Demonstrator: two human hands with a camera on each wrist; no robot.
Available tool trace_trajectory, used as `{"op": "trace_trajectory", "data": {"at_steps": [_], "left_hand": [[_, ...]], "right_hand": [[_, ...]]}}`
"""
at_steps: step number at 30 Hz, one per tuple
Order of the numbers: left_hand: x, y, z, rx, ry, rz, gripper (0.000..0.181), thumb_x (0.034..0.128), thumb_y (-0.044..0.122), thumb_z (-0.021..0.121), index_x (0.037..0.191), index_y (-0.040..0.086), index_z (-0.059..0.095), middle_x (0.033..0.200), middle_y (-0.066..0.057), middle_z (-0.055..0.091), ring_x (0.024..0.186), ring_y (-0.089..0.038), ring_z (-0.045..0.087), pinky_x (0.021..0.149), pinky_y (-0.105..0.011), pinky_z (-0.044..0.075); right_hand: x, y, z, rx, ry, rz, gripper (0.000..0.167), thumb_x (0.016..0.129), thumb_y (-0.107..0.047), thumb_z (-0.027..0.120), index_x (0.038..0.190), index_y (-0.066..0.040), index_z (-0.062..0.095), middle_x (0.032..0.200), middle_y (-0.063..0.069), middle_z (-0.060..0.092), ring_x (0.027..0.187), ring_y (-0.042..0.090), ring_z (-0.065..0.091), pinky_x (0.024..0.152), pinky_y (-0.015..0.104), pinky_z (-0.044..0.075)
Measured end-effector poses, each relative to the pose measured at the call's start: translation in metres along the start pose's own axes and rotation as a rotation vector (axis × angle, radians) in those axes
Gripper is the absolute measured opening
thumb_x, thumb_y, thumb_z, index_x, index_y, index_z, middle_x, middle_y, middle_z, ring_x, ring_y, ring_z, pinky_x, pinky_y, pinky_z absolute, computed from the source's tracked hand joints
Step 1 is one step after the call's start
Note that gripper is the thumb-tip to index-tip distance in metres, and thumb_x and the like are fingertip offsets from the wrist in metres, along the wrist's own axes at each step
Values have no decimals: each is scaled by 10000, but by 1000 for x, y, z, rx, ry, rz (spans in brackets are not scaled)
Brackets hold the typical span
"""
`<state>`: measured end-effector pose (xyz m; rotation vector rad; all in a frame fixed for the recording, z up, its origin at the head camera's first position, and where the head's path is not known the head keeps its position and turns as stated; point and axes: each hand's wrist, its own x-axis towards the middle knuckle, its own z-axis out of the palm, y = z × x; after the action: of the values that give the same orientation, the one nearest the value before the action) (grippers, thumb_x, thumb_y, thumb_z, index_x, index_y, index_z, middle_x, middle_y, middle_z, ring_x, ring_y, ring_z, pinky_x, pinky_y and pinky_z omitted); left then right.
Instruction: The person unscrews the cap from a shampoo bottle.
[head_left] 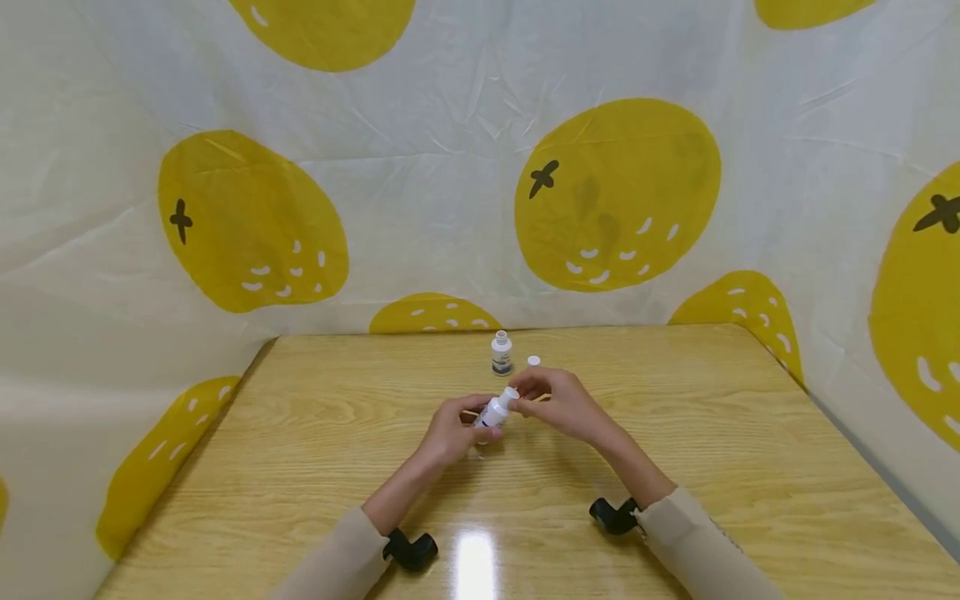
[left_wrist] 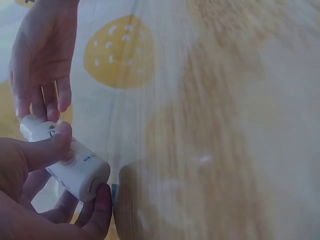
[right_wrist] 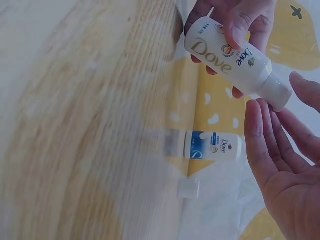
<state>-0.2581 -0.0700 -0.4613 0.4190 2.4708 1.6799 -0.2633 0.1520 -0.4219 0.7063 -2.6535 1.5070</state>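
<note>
Tilted above the table, a small white Dove bottle (right_wrist: pixel 227 52) is gripped by my left hand (head_left: pixel 450 435), thumb on one side and fingers round the other. A white cap (right_wrist: pixel 276 92) sits on its neck, angled toward my right hand (head_left: pixel 558 404). In the right wrist view, the right fingertips (right_wrist: pixel 254 112) are at the cap's underside, while the thumb stands apart from it. Behind the hands, another white Dove bottle (head_left: pixel 502 357) with a blue label stands upright, its neck uncapped. A loose white cap (head_left: pixel 533 361) is to its right, partly hidden by my right hand in the head view.
The wooden table (head_left: pixel 337 450) reaches back to a white cloth (head_left: pixel 435 208) printed with yellow fruit, which also hangs at both sides. Black wrist devices (head_left: pixel 411 552) are worn at both sleeves. A bright reflection lies near the front of the table.
</note>
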Motion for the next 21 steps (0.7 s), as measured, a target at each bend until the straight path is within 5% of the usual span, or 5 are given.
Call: {"op": "trace_trajectory", "data": {"at_steps": [21], "left_hand": [[-2, 0, 1, 83, -46, 13, 487, 867, 158, 847, 1334, 168, 710, 1273, -57, 730, 1051, -229, 649, 831, -343, 518]], "right_hand": [[-3, 2, 8, -62, 31, 9, 300, 915, -250, 801, 1107, -22, 764, 926, 30, 758, 819, 129, 679, 710, 259, 545]]}}
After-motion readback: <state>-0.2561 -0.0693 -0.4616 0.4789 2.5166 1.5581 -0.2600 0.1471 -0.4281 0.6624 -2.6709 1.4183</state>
